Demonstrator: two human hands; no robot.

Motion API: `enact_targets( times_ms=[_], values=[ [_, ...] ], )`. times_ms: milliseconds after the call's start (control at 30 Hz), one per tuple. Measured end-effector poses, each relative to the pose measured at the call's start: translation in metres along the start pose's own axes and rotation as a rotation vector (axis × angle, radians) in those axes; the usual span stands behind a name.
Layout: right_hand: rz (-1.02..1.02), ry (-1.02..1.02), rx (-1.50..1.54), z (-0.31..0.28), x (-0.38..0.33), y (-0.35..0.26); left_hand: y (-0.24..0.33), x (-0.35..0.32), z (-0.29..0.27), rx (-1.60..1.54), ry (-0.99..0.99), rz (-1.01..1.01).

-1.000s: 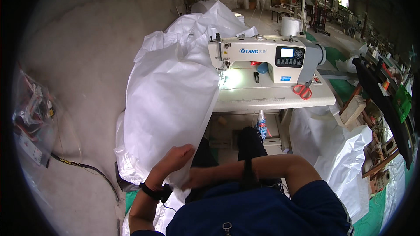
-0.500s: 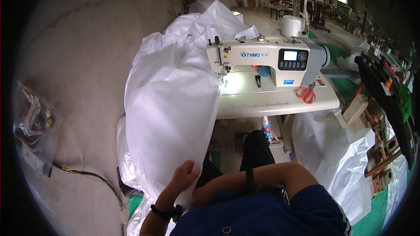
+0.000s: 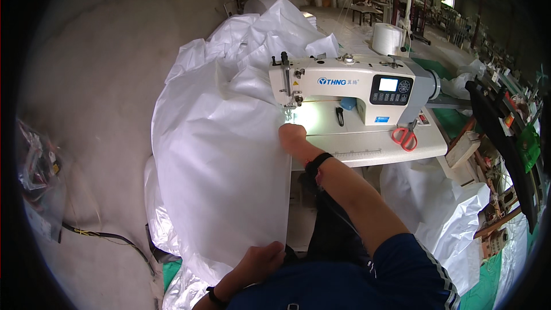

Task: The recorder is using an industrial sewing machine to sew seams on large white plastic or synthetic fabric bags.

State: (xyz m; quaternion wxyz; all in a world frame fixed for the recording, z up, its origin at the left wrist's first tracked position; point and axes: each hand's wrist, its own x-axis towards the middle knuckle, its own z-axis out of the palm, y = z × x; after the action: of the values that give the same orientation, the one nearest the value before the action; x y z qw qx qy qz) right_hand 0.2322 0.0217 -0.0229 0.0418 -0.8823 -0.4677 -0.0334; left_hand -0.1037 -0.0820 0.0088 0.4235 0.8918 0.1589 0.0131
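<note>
A large white plastic sheet [image 3: 224, 178] drapes over the left side of the sewing machine [image 3: 344, 83], its right edge running from the needle down to my lap. At the front of the lit needle area, my right hand [image 3: 293, 137] is closed on that edge, fingers curled. My left hand [image 3: 263, 260] grips the same edge lower down, close to my body, with the fingers folded and partly hidden. Beneath the machine head, the presser foot [image 3: 289, 116] is near my right knuckles.
Red-handled scissors [image 3: 405, 138] and a small black tool [image 3: 340, 116] lie on the machine table [image 3: 367, 158]. A white thread cone [image 3: 387, 39] stands behind. More white sheeting [image 3: 427, 206] hangs at the right. A clear bag of parts [image 3: 43, 166] is at the far left.
My right hand has moved from near my lap up and forward to the sheet edge by the needle. My left hand has shifted down and right along the edge. The view has shifted slightly.
</note>
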Motion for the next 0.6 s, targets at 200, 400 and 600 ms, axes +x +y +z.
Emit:
enact_targets(
  times_ms=[200,400,600],
  values=[
    [0.076,0.074,-0.107,0.022,-0.032,-0.021,-0.004,0.005,-0.006,-0.038,0.053,-0.136],
    [0.111,0.118,0.059,0.027,-0.092,-0.027,-0.024,0.029,-0.002,-0.135,0.17,-0.165],
    [0.118,0.086,0.184,0.019,-0.096,-0.019,-0.041,0.057,0.001,-0.118,0.14,-0.235]
  ],
)
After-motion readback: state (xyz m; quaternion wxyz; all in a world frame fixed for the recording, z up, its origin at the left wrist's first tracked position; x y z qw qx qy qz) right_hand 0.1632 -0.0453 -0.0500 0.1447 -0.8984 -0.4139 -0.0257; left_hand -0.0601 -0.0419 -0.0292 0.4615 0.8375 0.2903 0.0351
